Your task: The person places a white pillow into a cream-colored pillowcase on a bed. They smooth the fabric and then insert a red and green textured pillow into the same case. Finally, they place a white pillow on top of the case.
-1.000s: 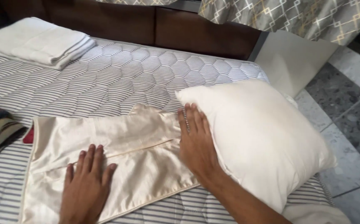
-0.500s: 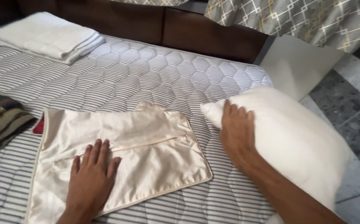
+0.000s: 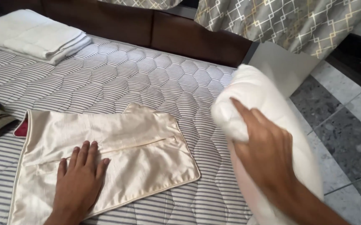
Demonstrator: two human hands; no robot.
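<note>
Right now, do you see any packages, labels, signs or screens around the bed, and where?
None in view: no package, label, sign or screen.
What is there is all cloth: a cream satin pillowcase flat under the left hand, a white pillow gripped by the right hand, folded white towels far left, and a grey patterned curtain behind.

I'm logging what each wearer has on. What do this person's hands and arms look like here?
Both are bare: the left hand and right hand show no gloves, rings, watch or bracelet. No sleeve shows on either forearm. The right hand is motion-blurred, so fine details there are unclear.
</note>
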